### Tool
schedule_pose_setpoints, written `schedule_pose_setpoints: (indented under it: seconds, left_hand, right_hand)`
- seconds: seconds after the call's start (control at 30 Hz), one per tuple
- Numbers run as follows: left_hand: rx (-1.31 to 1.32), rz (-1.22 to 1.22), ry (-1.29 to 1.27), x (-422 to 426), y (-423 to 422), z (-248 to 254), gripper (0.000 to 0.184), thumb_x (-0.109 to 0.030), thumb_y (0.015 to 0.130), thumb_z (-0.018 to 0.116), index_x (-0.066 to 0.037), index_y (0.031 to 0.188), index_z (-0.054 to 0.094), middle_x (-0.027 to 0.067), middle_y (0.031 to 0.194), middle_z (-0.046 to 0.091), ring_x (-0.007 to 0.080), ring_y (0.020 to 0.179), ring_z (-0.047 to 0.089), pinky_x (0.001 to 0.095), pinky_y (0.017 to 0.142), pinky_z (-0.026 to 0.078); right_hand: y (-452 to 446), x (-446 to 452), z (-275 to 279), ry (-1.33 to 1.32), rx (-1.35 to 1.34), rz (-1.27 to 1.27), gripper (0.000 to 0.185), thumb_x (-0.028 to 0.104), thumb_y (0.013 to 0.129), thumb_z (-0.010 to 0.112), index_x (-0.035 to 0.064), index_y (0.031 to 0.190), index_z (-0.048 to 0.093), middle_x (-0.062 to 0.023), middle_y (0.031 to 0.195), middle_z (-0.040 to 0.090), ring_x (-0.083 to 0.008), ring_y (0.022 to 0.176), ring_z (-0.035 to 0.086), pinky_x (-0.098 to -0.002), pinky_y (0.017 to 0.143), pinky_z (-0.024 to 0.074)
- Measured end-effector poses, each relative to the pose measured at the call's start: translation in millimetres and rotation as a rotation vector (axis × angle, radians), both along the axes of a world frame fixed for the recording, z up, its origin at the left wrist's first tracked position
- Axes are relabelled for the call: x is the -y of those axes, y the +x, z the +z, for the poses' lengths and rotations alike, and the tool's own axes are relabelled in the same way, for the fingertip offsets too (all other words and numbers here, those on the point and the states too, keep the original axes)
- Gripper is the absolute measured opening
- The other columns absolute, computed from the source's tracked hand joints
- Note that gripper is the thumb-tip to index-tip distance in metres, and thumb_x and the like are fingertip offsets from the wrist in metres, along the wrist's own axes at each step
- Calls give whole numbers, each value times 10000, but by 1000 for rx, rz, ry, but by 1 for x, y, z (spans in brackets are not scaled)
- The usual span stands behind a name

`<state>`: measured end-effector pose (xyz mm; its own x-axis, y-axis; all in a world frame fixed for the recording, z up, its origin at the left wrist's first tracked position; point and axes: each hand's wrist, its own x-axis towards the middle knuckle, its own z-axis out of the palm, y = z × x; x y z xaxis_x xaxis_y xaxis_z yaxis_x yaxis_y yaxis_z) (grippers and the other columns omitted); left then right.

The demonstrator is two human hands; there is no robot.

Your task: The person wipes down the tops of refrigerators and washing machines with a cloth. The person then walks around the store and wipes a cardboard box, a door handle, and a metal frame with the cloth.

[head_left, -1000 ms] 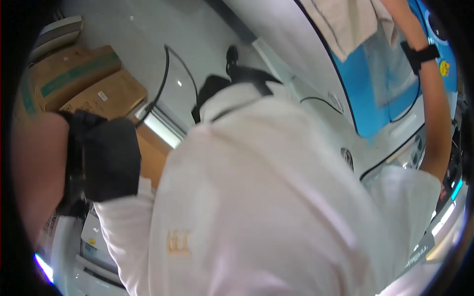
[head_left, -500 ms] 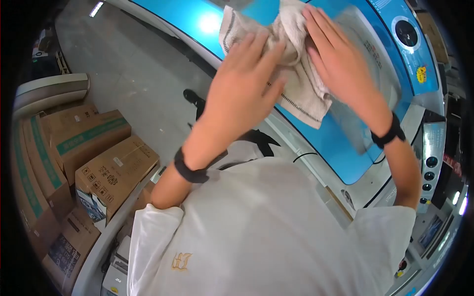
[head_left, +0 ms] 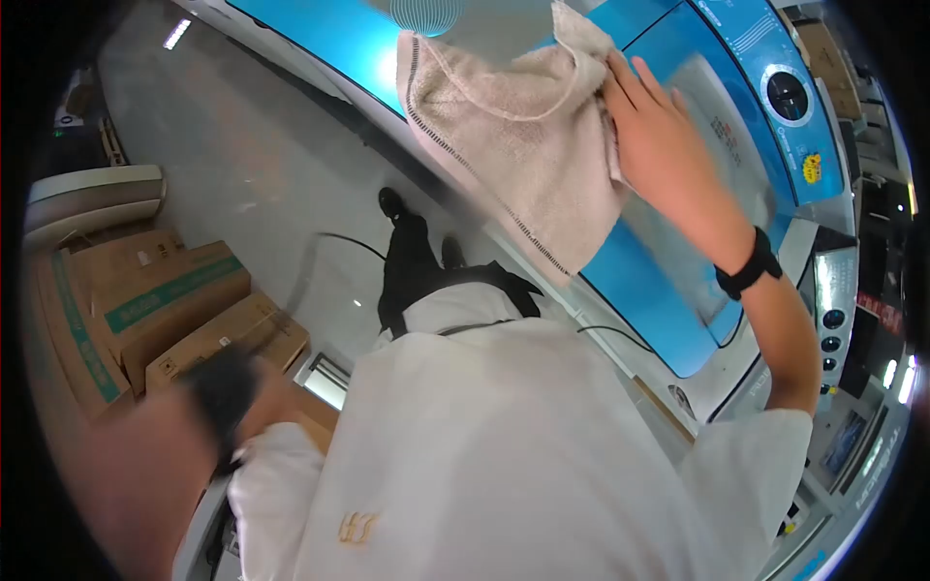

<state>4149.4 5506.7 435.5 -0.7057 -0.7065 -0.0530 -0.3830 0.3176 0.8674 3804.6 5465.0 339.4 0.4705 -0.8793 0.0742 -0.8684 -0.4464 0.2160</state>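
A beige towel (head_left: 523, 145) with dark stitched edges lies partly bunched over the blue lid of a washing machine (head_left: 644, 315). Its lower left side extends past the machine's front edge. My right hand (head_left: 668, 145) is at the towel's right edge, with long fingers against the folds and the thumb side mostly hidden in the cloth. Low at the left, my left hand (head_left: 126, 465) is away from the towel and smeared by motion, so its fingers cannot be made out. Both wrists wear black bands.
A control panel (head_left: 787, 97) with a round dial runs along the machine's far right side. Cardboard boxes (head_left: 179, 290) with green tape are stacked at left on the grey floor (head_left: 262, 165). Another appliance with several knobs (head_left: 833, 320) stands at right. A dark cable (head_left: 354, 240) shows near my legs.
My left hand has come off the towel and swung down to the lower left. The towel is spread wider, its left part lower over the machine's edge. My right hand stays at its right edge.
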Motion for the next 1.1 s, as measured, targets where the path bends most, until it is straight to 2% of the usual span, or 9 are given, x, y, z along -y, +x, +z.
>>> schedule_pose_setpoints:
  seconds: [0.07,0.2,0.4,0.5,0.6,0.8,0.87,0.97,1.1]
  left_hand:
    - [86,-168,-7,-2,16,15,554,-163,921,685,-63,1449,553,209,1349,638,272,1168,667,400,987,530]
    - [131,-298,-32,1,41,20,552,-158,913,682,-45,1437,551,208,1339,642,282,1172,664,403,995,525]
    - [123,-284,-73,11,77,19,551,-151,900,677,-18,1420,549,208,1324,647,296,1178,658,408,1007,518]
    - [113,-220,-76,18,104,19,550,-147,894,674,-4,1411,547,208,1316,649,303,1181,655,410,1013,514]
    - [122,-39,-118,26,134,28,550,-143,888,672,9,1402,546,208,1309,652,310,1184,652,412,1019,510]
    - [134,857,-139,28,156,41,550,-136,876,666,36,1384,543,208,1294,657,324,1190,646,417,1031,502]
    - [49,727,-223,43,129,8,550,-133,872,665,45,1378,542,208,1289,658,329,1192,644,418,1035,500]
    - [-171,243,-410,65,61,-88,472,-90,865,674,-15,1330,641,199,1375,608,403,1268,579,478,1082,448]
    - [75,99,-545,57,28,-125,494,-184,933,669,-60,1406,604,180,1511,527,403,1403,477,507,1153,375]
  right_hand:
    - [14,17,1,-10,-21,35,596,97,931,611,18,1499,449,-168,1585,426,-364,1492,382,-624,1122,417]
    - [51,59,13,28,-127,101,603,82,916,608,-3,1491,447,-184,1564,442,-385,1476,391,-619,1121,422]
    - [86,102,-6,-113,-123,239,601,40,883,591,-60,1461,460,-197,1568,435,-402,1443,430,-594,1102,446]
    - [93,96,0,14,11,188,571,33,881,583,-88,1431,487,-199,1577,427,-401,1440,439,-531,1127,439]
    - [99,95,-4,-12,-37,137,528,14,890,561,-101,1403,515,-201,1589,417,-396,1450,430,-470,1156,424]
    - [116,89,-5,5,50,-13,492,-1,905,544,-123,1381,523,-189,1599,408,-380,1461,422,-467,1170,415]
    - [111,88,-7,-17,57,2,488,2,907,551,-96,1384,531,-166,1598,419,-385,1451,431,-463,1169,417]
    - [94,84,-12,-13,146,16,495,7,920,563,-6,1414,545,-132,1594,436,-391,1437,444,-457,1162,423]
    - [61,39,0,29,276,-39,536,30,945,587,153,1465,555,-100,1589,453,-387,1427,457,-452,1146,432]
